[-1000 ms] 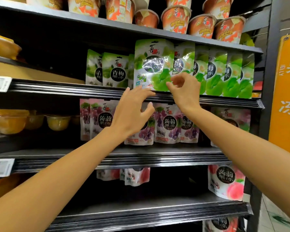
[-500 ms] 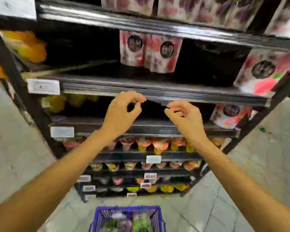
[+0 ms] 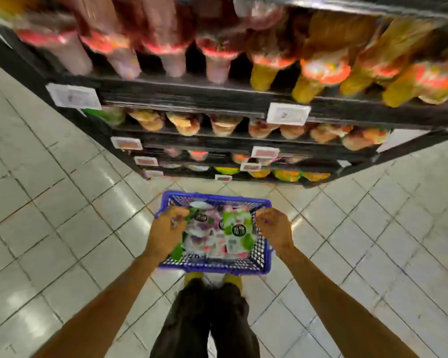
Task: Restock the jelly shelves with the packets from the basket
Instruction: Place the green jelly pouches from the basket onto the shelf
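Pale tiled floor [image 3: 62,228]; white price labels [image 3: 288,113]; dark trousers [image 3: 204,319]; yellow shoes [image 3: 192,275]

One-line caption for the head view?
The left hand and right hand reach into a blue plastic basket of colourful jelly packets.

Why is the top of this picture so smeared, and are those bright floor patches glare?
Head view: the cups on the upper shelf are streaked by motion blur, likely from a swinging camera; the basket and its packets are soft yet readable; pale patches on the floor are lamp glare; the wide-angle lens bows the tile lines.
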Available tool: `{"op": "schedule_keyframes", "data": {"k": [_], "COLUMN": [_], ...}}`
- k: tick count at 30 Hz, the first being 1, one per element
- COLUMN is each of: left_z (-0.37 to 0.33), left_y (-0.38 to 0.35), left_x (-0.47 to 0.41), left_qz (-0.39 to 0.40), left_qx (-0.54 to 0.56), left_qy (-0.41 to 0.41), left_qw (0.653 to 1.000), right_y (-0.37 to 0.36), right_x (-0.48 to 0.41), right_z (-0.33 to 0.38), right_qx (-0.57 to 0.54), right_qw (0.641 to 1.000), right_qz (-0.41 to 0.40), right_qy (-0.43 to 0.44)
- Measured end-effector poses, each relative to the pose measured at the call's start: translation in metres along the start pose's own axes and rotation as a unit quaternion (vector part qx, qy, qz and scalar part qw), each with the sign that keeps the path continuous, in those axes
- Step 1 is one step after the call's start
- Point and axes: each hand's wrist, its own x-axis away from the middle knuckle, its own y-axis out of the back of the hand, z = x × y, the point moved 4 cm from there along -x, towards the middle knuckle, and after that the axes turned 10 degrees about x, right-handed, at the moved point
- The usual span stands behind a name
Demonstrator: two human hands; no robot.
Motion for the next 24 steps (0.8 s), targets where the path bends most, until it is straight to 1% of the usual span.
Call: {"op": "schedule_keyframes", "data": {"k": [1, 2, 3, 4, 5, 6, 8, 9, 10, 12, 15, 16, 18, 19, 21, 23, 24], "left_z": [0.022, 0.044, 0.066, 0.085, 0.104, 0.123, 0.155, 0.166, 0.179, 0.2, 0.224, 0.232, 0.249, 0.256, 0.267, 0.272, 0.272], "left_y": [-0.014, -0.028, -0.04, -0.053, -0.063, -0.073, -0.091, -0.1, -0.107, -0.122, -0.135, -0.139, -0.145, -0.148, -0.153, -0.156, -0.156], "left_x": [-0.008, -0.016, -0.023, -0.032, -0.041, -0.049, -0.069, -0.079, -0.091, -0.113, -0.147, -0.159, -0.182, -0.191, -0.204, -0.21, -0.21], "left_qz": [-0.003, -0.008, -0.012, -0.013, -0.008, 0.001, 0.011, 0.0, -0.028, -0.065, -0.092, -0.087, -0.045, -0.022, 0.01, 0.013, 0.0], "left_qx": [-0.01, -0.02, -0.029, -0.025, -0.01, -0.004, 0.003, -0.006, -0.004, -0.003, 0.003, -0.027, -0.133, -0.19, -0.269, -0.318, -0.326], "left_qy": [0.017, 0.029, 0.035, 0.045, 0.065, 0.082, 0.107, 0.095, 0.08, 0.067, 0.031, 0.032, 0.048, 0.057, 0.072, 0.067, 0.059], "left_qw": [1.0, 0.999, 0.999, 0.999, 0.998, 0.997, 0.994, 0.995, 0.996, 0.996, 0.995, 0.995, 0.989, 0.98, 0.961, 0.946, 0.944], "right_y": [-0.014, -0.032, -0.048, -0.06, -0.074, -0.092, -0.118, -0.132, -0.146, -0.17, -0.197, -0.204, -0.218, -0.222, -0.228, -0.23, -0.231], "right_x": [-0.014, -0.025, -0.037, -0.047, -0.06, -0.069, -0.089, -0.101, -0.113, -0.132, -0.149, -0.151, -0.155, -0.157, -0.161, -0.165, -0.167], "right_z": [-0.024, -0.043, -0.059, -0.075, -0.095, -0.116, -0.15, -0.167, -0.18, -0.206, -0.237, -0.244, -0.255, -0.259, -0.264, -0.265, -0.264], "right_qx": [-0.046, -0.084, -0.042, 0.046, 0.126, 0.141, 0.142, 0.16, 0.186, 0.18, 0.196, 0.205, 0.222, 0.235, 0.25, 0.235, 0.221], "right_qw": [0.997, 0.994, 0.997, 0.997, 0.988, 0.982, 0.98, 0.976, 0.97, 0.965, 0.956, 0.95, 0.941, 0.938, 0.934, 0.933, 0.933], "right_qz": [-0.014, 0.019, 0.037, 0.043, 0.073, 0.099, 0.084, 0.074, 0.069, 0.082, 0.079, 0.084, 0.085, 0.082, 0.068, 0.074, 0.088], "right_qy": [-0.056, -0.068, -0.057, -0.035, -0.045, -0.083, -0.111, -0.124, -0.142, -0.169, -0.206, -0.219, -0.239, -0.241, -0.245, -0.263, -0.271]}}
